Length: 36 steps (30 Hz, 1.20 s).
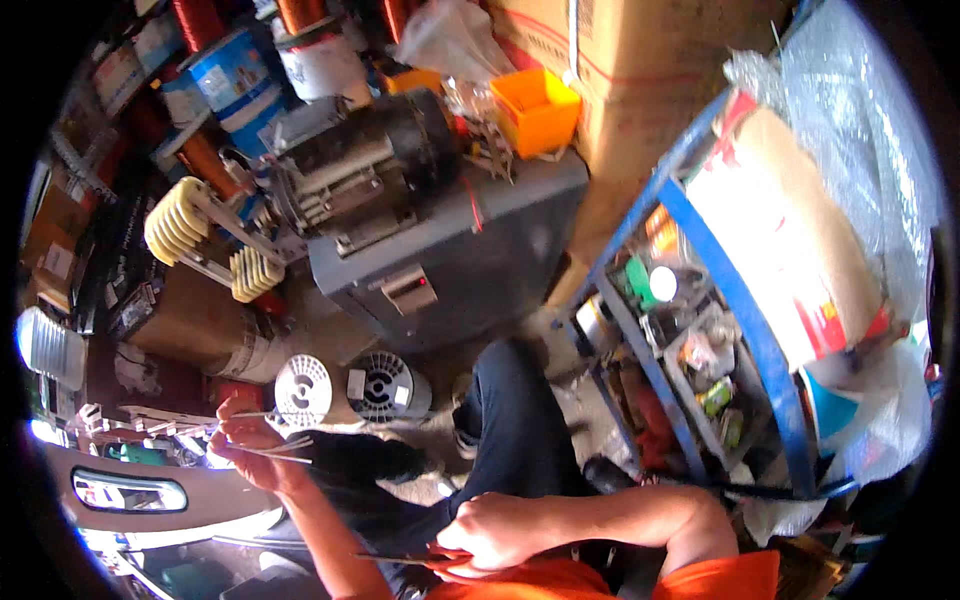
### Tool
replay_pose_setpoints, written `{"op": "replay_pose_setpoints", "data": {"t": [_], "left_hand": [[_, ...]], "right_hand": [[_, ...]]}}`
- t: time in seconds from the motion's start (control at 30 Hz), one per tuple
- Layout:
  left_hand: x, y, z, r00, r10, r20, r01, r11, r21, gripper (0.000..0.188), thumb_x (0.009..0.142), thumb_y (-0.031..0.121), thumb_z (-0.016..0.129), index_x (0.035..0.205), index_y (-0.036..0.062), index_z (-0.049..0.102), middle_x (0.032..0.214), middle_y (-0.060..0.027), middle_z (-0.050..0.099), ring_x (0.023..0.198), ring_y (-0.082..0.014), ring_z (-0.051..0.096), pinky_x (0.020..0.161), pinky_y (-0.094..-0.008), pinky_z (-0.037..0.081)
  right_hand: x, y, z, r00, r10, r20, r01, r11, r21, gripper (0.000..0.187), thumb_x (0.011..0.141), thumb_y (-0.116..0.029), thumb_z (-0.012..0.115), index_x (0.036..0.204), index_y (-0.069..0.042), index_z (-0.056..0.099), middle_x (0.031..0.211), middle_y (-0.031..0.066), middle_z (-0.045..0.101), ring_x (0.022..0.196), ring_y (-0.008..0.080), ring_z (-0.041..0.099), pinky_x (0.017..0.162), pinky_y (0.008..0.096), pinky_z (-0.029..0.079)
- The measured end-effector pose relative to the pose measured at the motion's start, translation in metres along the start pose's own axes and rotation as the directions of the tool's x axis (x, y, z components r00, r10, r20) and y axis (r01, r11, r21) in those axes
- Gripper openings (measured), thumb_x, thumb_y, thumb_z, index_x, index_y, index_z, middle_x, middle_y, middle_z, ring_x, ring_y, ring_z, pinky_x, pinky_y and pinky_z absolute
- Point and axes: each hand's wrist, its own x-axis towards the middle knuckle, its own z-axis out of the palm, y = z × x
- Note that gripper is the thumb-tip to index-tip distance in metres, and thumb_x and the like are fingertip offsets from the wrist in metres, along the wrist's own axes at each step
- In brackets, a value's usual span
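Pinched in the fingers of my left hand [258, 450] are several thin white strips [290, 458], whose ends stick out to the right. The hand is raised at the left, beside a light-coloured machine housing. My right hand [492, 535] rests low in front of my body, closed round scissors [390, 558] with orange-red handles. Their dark, narrow blades point left, across my left forearm. The palm hides most of the handles.
Beyond my knees, a dark electric motor [365, 165] sits on a grey cabinet [450, 260], near yellow coil formers [178, 222] and an orange bin [537, 110]. Two spools [303, 388] stand on the floor. At right is a blue metal rack [735, 260] with cluttered shelves.
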Motion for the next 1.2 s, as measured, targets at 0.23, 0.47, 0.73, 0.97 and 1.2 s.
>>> {"op": "replay_pose_setpoints", "data": {"t": [0.23,0.47,0.73,0.97,1.2], "left_hand": [[-0.001,0.005,0.004,0.994,0.032,-0.106,-0.012,0.983,0.184,0.014,0.090,0.015,0.058,0.093,0.0038,0.052,0.106,-0.0072,0.046,0.099,-0.0195,0.053,0.088,-0.0344,0.051],[-0.004,-0.036,-0.021,0.968,-0.026,-0.250,0.128,0.907,0.401,0.018,0.093,0.022,0.055,0.086,0.0069,0.048,0.098,-0.0042,0.042,0.086,-0.0131,0.050,0.080,-0.0262,0.049],[0.014,-0.079,-0.016,0.969,-0.080,-0.233,0.144,0.950,0.276,0.014,0.090,0.021,0.058,0.084,0.0096,0.052,0.089,-0.0002,0.040,0.078,-0.0083,0.046,0.078,-0.0246,0.048],[0.056,-0.110,-0.003,0.984,-0.157,-0.084,0.158,0.987,0.000,0.015,0.089,0.009,0.057,0.097,0.0063,0.044,0.094,-0.0042,0.049,0.092,-0.0176,0.057,0.081,-0.0346,0.052],[0.045,-0.173,-0.075,0.810,-0.547,-0.211,0.587,0.765,0.265,0.032,0.094,0.018,0.050,0.118,-0.0023,0.050,0.136,-0.0217,0.038,0.117,-0.0290,0.050,0.096,-0.0389,0.048]], "right_hand": [[-0.029,-0.007,-0.166,0.546,0.176,-0.819,-0.599,0.765,-0.235,0.029,0.078,-0.035,0.070,0.082,-0.008,0.061,0.072,0.0125,0.064,0.072,0.0300,0.065,0.061,0.0373,0.050],[0.024,0.061,-0.318,0.298,0.297,-0.907,-0.876,0.463,-0.136,0.025,0.078,-0.016,0.061,0.092,0.004,0.065,0.090,0.0252,0.065,0.091,0.0381,0.063,0.079,0.0434,0.051],[0.037,0.025,-0.237,0.692,-0.103,-0.715,-0.055,0.980,-0.194,0.041,0.081,-0.040,0.066,0.096,-0.002,0.065,0.101,0.0157,0.064,0.090,0.0279,0.062,0.076,0.0366,0.050],[-0.058,-0.012,-0.102,0.904,0.273,-0.328,-0.239,0.961,0.140,0.029,0.091,-0.030,0.057,0.081,-0.002,0.062,0.066,0.0067,0.061,0.064,0.0153,0.058,0.060,0.0339,0.045],[-0.220,-0.154,-0.075,0.446,0.078,-0.892,-0.465,0.871,-0.157,0.030,0.086,-0.018,0.058,0.063,0.001,0.057,0.056,0.0073,0.056,0.050,0.0119,0.049,0.049,0.0304,0.041]]}}
